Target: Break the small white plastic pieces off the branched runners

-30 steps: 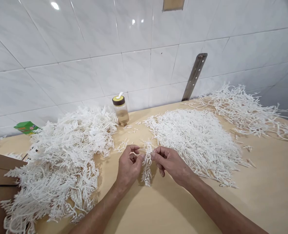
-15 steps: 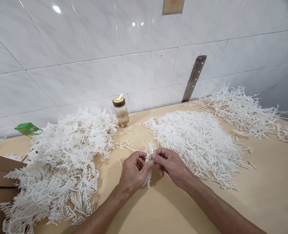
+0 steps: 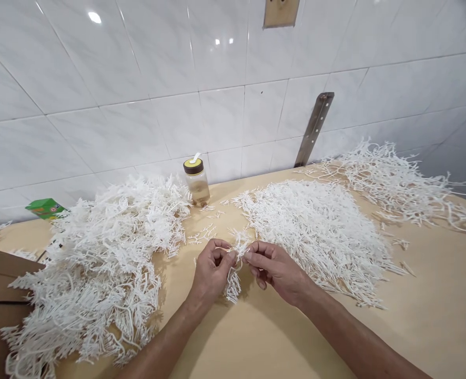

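A white, branching plastic-looking piece with fine twigs is held between my two hands over the table. My left hand pinches it between thumb and fingers, and part of it hangs below the thumb. From the other side my right hand closes thumb and forefinger on its edge; the exact contact is too small to make out. Beside my right hand lies a broad heap of short white pieces. To the left rises a taller heap of white branching pieces.
A lidded jar with brownish liquid stands near the wall. More white branches lie at the back right, by a metal bracket. A green packet and a brown box are at the left.
The white piece has turned in my hands, its lower twigs now spreading out further left. My left hand has shifted slightly left, leaving a wider gap between the hands.
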`<action>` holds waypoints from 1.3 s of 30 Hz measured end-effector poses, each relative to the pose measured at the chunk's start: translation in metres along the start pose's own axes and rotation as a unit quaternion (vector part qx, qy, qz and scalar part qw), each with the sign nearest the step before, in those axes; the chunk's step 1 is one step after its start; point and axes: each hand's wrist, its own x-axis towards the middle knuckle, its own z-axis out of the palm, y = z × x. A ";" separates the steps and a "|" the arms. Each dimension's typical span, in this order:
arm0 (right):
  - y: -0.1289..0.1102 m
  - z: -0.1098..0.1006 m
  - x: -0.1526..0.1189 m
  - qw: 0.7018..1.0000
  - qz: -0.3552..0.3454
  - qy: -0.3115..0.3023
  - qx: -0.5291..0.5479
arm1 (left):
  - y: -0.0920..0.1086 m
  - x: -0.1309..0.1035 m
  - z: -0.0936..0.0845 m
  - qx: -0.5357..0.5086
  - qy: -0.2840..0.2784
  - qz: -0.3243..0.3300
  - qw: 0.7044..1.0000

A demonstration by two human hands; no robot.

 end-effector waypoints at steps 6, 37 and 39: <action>0.005 0.000 0.003 0.998 -0.044 0.042 -0.029 | 0.000 0.000 -0.002 0.021 0.006 0.035 0.999; 0.008 -0.008 0.000 0.864 -0.278 0.107 -0.405 | -0.003 0.002 -0.004 0.052 -0.024 0.057 0.997; 0.009 -0.007 -0.001 0.868 -0.282 0.106 -0.396 | -0.004 0.003 -0.004 0.040 -0.032 0.021 0.998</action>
